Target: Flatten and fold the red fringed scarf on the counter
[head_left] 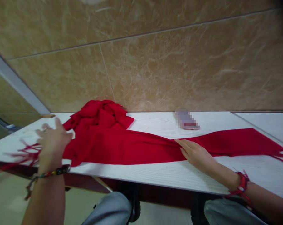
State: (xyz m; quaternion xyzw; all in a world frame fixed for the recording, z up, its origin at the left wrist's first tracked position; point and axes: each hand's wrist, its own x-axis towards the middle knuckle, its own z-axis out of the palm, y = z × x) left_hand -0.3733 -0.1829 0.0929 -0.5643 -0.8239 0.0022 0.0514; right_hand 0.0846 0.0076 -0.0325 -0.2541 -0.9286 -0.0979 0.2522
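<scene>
Red cloth (132,148) stretched lengthwise along the white surface (150,172)
A pull toward 9 o'clock against the resting right hand (195,153) could skew the strip or deepen its crease, and the left wrist's dangling bracelet (50,172) could snag the fringe (35,156); the right hand lies flat on the cloth, fingers straight and close together, and from it the cloth runs to 9 and 3 o'clock; the left hand (53,137), at 9 o'clock, is blurred, its fingers spread near the fringe, and I cannot tell whether it touches; a crumpled red heap (101,114) sits at 10 o'clock, a phone (187,120) at 12
</scene>
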